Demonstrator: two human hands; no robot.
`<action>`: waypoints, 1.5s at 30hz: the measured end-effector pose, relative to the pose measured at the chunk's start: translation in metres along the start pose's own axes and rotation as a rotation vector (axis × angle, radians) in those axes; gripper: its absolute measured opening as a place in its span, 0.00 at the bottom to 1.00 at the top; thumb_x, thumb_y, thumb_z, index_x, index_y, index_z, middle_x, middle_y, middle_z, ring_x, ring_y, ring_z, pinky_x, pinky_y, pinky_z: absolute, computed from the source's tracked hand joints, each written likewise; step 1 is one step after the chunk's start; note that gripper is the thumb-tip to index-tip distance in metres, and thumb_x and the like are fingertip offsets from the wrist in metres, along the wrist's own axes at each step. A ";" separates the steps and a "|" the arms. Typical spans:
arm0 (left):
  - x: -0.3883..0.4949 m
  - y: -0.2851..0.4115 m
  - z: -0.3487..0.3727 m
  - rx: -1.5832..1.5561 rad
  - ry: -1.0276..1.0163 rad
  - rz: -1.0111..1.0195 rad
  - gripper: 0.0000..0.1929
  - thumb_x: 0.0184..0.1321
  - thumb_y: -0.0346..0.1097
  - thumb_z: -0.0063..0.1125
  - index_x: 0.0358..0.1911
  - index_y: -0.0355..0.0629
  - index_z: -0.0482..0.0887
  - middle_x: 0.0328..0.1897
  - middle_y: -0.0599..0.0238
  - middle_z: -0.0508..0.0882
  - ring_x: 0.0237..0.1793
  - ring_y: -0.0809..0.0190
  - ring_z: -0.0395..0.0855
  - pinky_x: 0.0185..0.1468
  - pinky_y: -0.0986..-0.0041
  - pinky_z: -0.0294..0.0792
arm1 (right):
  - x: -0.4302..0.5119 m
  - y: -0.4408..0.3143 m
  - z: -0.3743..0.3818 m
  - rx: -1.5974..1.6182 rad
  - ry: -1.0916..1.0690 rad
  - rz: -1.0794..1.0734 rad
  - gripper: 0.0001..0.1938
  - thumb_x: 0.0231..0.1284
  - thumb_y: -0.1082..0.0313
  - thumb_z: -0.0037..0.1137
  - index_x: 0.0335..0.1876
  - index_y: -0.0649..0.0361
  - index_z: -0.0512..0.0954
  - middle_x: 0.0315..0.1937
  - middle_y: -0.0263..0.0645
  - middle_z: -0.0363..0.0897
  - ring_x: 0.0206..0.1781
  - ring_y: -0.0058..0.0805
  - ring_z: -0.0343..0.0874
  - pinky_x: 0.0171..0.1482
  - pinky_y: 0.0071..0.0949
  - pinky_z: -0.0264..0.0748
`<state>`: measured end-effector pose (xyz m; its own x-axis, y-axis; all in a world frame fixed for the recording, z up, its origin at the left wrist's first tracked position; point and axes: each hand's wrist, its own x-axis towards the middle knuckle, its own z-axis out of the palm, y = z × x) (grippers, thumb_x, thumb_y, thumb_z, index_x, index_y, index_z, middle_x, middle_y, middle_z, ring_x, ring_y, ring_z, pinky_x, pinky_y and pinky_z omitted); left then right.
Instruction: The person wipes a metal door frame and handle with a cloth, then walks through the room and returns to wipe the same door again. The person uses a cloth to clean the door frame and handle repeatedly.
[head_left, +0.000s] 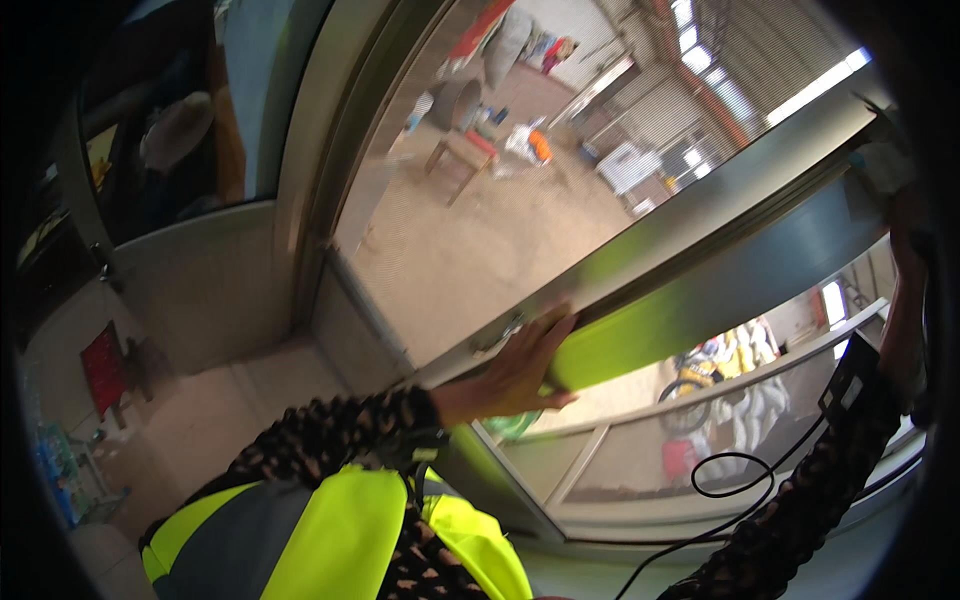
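My left hand lies against the edge of a metal door frame, fingers spread, just beside a small metal latch. It holds nothing that I can see. My right hand is raised at the far right, at the upper end of the same frame. A pale, crumpled thing, perhaps a cloth, is by its fingers, but the dark picture rim hides the grip. Glossy metal beside the frame reflects my yellow vest.
A black cable loops below my right forearm from a black device. Through the glazing I see a wooden stool and several sacks in a hall. At left are another door and a red-topped stool.
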<state>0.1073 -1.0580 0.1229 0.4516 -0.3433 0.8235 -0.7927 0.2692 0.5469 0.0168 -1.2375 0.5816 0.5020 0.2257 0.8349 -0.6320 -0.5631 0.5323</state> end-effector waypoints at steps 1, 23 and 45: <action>0.000 -0.001 -0.001 -0.023 0.002 0.000 0.54 0.47 0.48 0.73 0.72 0.35 0.47 0.72 0.38 0.55 0.69 0.37 0.57 0.69 0.53 0.56 | -0.015 -0.011 -0.002 0.018 -0.009 -0.023 0.36 0.66 0.61 0.46 0.76 0.59 0.45 0.70 0.60 0.54 0.71 0.55 0.59 0.70 0.42 0.59; -0.306 -0.095 -0.274 0.274 -0.142 -0.822 0.32 0.55 0.31 0.61 0.66 0.43 0.64 0.63 0.53 0.71 0.37 0.59 0.85 0.41 0.68 0.76 | -0.478 -0.287 0.023 0.694 -0.752 -0.102 0.33 0.61 0.73 0.44 0.73 0.62 0.51 0.68 0.60 0.57 0.62 0.59 0.68 0.66 0.47 0.63; -0.341 -0.170 -0.359 0.403 -0.538 -0.913 0.30 0.53 0.28 0.58 0.63 0.38 0.68 0.58 0.45 0.73 0.56 0.47 0.74 0.47 0.67 0.75 | -0.691 -0.212 -0.045 0.459 -1.933 0.087 0.23 0.62 0.70 0.44 0.64 0.59 0.64 0.60 0.55 0.68 0.58 0.53 0.71 0.61 0.44 0.67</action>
<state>0.2352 -0.6633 -0.1963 0.7711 -0.6311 -0.0839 -0.3750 -0.5567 0.7412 -0.2228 -1.2380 -0.1016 0.5403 -0.6373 -0.5495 -0.6725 -0.7195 0.1732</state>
